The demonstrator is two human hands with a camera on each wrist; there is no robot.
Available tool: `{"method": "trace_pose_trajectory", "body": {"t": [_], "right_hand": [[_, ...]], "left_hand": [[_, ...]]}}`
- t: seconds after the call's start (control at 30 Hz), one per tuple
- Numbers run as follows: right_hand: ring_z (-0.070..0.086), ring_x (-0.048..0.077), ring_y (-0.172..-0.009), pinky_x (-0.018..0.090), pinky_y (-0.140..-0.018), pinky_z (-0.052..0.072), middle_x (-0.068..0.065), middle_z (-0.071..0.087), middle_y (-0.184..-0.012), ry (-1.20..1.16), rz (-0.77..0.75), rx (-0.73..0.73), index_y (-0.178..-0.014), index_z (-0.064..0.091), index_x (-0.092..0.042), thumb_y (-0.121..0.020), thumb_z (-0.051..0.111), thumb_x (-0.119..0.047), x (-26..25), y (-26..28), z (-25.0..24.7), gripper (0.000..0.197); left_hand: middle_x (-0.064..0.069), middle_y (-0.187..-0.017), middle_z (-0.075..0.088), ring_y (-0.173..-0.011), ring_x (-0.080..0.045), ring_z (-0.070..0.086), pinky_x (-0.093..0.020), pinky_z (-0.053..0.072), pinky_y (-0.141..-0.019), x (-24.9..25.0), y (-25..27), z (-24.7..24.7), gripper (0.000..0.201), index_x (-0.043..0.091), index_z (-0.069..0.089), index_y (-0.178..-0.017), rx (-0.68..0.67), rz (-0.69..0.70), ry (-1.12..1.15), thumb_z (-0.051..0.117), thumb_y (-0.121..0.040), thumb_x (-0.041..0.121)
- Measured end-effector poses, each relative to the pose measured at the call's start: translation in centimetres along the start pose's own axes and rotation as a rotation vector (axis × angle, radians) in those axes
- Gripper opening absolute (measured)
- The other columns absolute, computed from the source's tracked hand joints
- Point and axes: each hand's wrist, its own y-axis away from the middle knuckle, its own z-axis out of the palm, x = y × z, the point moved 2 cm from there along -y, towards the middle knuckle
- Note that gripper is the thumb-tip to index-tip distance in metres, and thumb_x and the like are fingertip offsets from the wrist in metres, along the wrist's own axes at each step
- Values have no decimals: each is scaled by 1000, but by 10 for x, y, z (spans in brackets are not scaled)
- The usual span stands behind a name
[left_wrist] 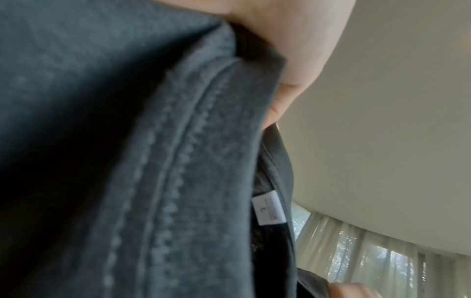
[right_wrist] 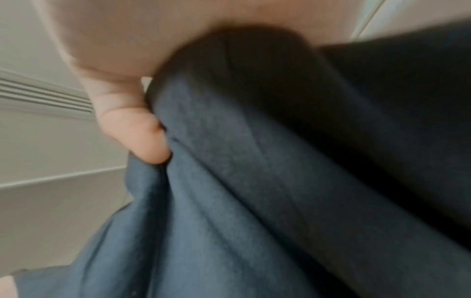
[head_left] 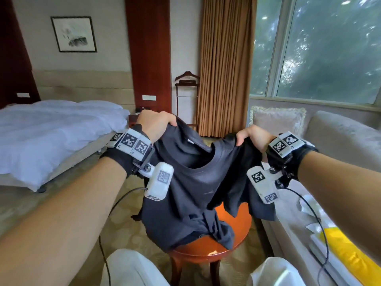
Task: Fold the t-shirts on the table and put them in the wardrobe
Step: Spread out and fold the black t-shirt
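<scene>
Dark matt cotton-like cloth t-shirt (head_left: 191, 188) with stitched seams and a small white woven label (left_wrist: 269, 207), glossy reddish lacquered wood worktop (head_left: 208, 251), soft white bed (head_left: 51, 129) linen far left, ribbed tan curtain (head_left: 224, 65) cloth

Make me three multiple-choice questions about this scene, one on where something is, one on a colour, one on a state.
1. The t-shirt's hem rests on:
A. the bed
B. the round wooden table
C. the sofa

2. The t-shirt is:
A. white
B. red
C. dark grey

3. The left hand and right hand are:
A. both gripping the shirt's shoulders
B. both open
C. one idle

Answers:
1 B, the crumpled hem lies on the tabletop.
2 C, dark grey shows in every view.
3 A, the fingers curl round the fabric on each side.
</scene>
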Motion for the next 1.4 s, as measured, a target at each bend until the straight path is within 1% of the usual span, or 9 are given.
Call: {"method": "trace_pose_trajectory", "body": {"t": [0.2, 0.43, 0.53, 0.7, 0.87, 1.07, 1.17, 1.27, 1.4], "right_hand": [[57, 25, -56, 32, -64, 49, 10, 63, -61, -259, -162, -82, -55, 70, -10, -77, 52, -2, -10, 44, -22, 29], [60, 30, -80, 34, -79, 48, 21, 66, -96, -92, -38, 35, -73, 70, -4, -57, 70, -16, 3, 39, -29, 20], [59, 29, -78, 29, -65, 44, 16, 63, -89, 45, 12, 195, -75, 68, -9, -63, 74, -17, 24, 12, -27, 16], [66, 34, -78, 40, -74, 57, 19, 69, -88, 104, 166, 228, -82, 70, -6, -43, 78, -28, 78, -63, -2, 46], [62, 30, -74, 31, -63, 50, 14, 68, -83, 214, 221, 266, -71, 67, -15, -59, 75, -31, 123, -127, 24, 21], [62, 30, -84, 30, -72, 49, 9, 67, -93, 350, 309, 160, -72, 69, -23, -67, 73, -40, 178, -212, 64, 18], [63, 28, -90, 31, -81, 52, 5, 69, -100, 363, 345, 136, -97, 74, -26, -70, 71, -41, 208, -254, 83, 31], [61, 29, -93, 29, -81, 48, 7, 68, -98, 360, 366, 129, -96, 73, -25, -82, 67, -37, 233, -284, 99, 19], [58, 26, -85, 25, -74, 40, 8, 65, -90, 410, 367, 99, -95, 72, -23, -89, 63, -35, 268, -315, 119, 16]], "left_hand": [[-2, -76, 64, -62, -19, 55, -25, 40, -55, 43, 26, -31, 28, 7, 70, -85, 7, 95, -83, 74, -65, 27], [-8, -82, 62, -76, -28, 57, -30, 45, -70, 25, 4, -33, 38, 14, 61, -71, 41, 93, -591, 65, -59, 50], [-11, -99, 62, -88, -30, 54, -31, 42, -76, -11, -21, -12, 69, 17, 70, -91, -153, 83, -838, 43, -53, 68], [-7, -95, 64, -80, -23, 58, -30, 38, -60, -76, -47, 27, 58, 9, 69, -94, -320, -63, -727, 64, -71, 62], [-9, -95, 69, -93, -28, 64, -43, 48, -88, -148, -87, 67, 48, 20, 66, -88, -511, -92, -564, 73, -54, 53], [-6, -102, 62, -89, -23, 57, -30, 46, -66, -235, -152, 104, 24, 24, 54, -93, -547, -96, -763, 60, -79, 5], [-8, -102, 58, -93, -25, 48, -31, 40, -80, -283, -184, 121, 16, 29, 52, -81, -416, -136, -806, 63, -89, 20], [-13, -99, 58, -97, -33, 52, -39, 45, -88, -330, -204, 137, 25, 27, 50, -73, -363, -214, -854, 63, -90, 40], [-12, -91, 58, -88, -28, 49, -32, 37, -71, -375, -224, 154, 40, 20, 49, -72, -406, -248, -947, 60, -89, 55]]}}
